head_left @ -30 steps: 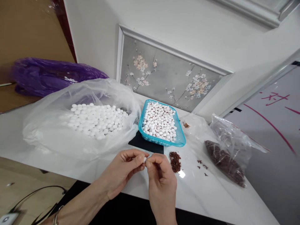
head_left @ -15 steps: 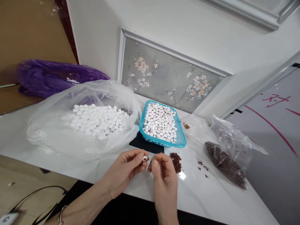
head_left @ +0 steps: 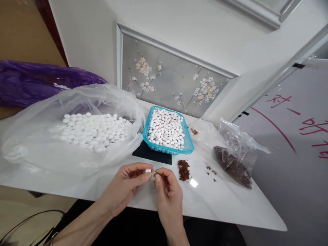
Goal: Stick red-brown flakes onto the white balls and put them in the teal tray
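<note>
Your left hand [head_left: 128, 186] pinches a white bead [head_left: 148, 170] between thumb and forefinger, over the near edge of the desk [head_left: 217, 205]. Your right hand [head_left: 166, 193] is pinched narrow just beside the bead; whether it holds anything is too small to tell. A brown pile [head_left: 183, 169] lies near it, with the blue tray [head_left: 166, 152] behind and the bead bag [head_left: 38, 143] to the left.

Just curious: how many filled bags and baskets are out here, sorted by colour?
Purple bag: 1
Clear bags: 2 (bead bag, brown-bits bag)
Turquoise basket: 1
Total: 4
</note>
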`<state>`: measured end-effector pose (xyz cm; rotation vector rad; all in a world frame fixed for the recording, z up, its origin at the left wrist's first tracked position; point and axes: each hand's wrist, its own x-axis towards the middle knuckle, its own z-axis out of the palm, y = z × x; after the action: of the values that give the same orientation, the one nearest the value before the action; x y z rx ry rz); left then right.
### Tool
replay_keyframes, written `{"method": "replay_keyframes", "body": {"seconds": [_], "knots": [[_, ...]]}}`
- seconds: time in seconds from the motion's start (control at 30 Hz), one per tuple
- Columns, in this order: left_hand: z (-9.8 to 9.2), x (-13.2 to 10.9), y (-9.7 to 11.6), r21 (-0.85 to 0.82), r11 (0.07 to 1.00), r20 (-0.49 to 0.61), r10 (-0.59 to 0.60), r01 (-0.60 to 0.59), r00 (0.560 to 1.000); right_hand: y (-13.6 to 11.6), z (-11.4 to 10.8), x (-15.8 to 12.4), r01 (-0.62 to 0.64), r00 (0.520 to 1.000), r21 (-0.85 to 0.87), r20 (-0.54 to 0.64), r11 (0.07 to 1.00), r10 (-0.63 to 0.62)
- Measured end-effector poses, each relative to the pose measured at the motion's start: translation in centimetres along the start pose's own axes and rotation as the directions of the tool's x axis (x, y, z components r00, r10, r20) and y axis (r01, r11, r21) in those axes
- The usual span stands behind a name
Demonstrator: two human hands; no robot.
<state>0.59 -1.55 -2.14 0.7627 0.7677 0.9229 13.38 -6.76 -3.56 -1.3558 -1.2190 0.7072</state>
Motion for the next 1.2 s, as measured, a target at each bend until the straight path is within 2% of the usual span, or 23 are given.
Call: {"method": "replay_keyframes", "body": {"seconds": [0.13,0.23,0.33,0.4,0.47,0.67,0.77,0.87,0.93,0.97,1.03,1.1,1.13,1.2], "knots": [[-0.1,0.1,-0.2,0.058,0.998,0.014,0.029,-0.030,0.999,0.4,-1.4,-0.6,0.009,0.999,-0.073,-0.032,0.997,-0.011],[-0.2,0.1,-0.4,0.103,0.991,0.030,0.083,-0.086,0.996,1.2,-4.0,0.0,-0.021,0.990,-0.175,-0.142,0.984,-0.004],[-0.1,0.1,-0.5,0.128,0.983,0.068,0.120,-0.128,0.990,2.0,-7.3,1.6,-0.173,0.947,-0.465,-0.322,0.868,0.016],[-0.1,0.1,-0.5,0.138,0.982,0.064,0.120,-0.128,0.991,2.6,-9.0,2.7,-0.200,0.962,-0.658,-0.271,0.726,0.019],[0.1,0.2,-0.4,0.145,0.983,0.031,0.106,-0.109,0.994,3.2,-9.9,3.4,-0.201,0.971,-0.711,-0.236,0.674,0.040],[0.2,0.0,-0.3,0.136,0.990,0.023,0.024,-0.027,0.999,4.1,-9.9,3.8,-0.186,0.981,-0.767,-0.184,0.614,0.067],[0.2,-0.3,-0.4,0.140,0.990,0.005,0.019,-0.020,1.000,4.1,-9.8,3.6,-0.181,0.982,-0.779,-0.172,0.601,0.072],[0.9,0.0,0.0,0.260,0.963,-0.008,0.076,-0.072,0.997,4.2,-9.8,3.6,-0.187,0.982,-0.784,-0.168,0.592,0.088],[2.1,0.8,0.9,0.422,0.884,0.015,0.214,-0.201,0.977,4.3,-9.7,3.5,-0.195,0.981,-0.787,-0.170,0.585,0.099],[2.8,1.3,1.5,0.511,0.809,0.053,0.306,-0.289,0.950,4.3,-9.7,3.5,-0.200,0.980,-0.789,-0.172,0.580,0.103],[4.2,2.5,3.0,0.651,0.599,0.170,0.482,-0.465,0.859,4.4,-9.6,3.5,-0.206,0.978,-0.794,-0.175,0.572,0.110],[5.2,3.7,4.6,0.762,0.379,0.285,0.533,-0.525,0.797,4.5,-9.6,3.5,-0.215,0.976,-0.805,-0.167,0.553,0.137],[5.5,4.1,5.4,0.802,0.294,0.321,0.524,-0.521,0.789,4.5,-9.6,3.4,-0.221,0.975,-0.810,-0.162,0.543,0.155],[5.2,4.6,7.0,0.865,0.159,0.354,0.481,-0.476,0.802,4.4,-9.6,3.4,-0.238,0.969,-0.814,-0.158,0.530,0.191]]}}
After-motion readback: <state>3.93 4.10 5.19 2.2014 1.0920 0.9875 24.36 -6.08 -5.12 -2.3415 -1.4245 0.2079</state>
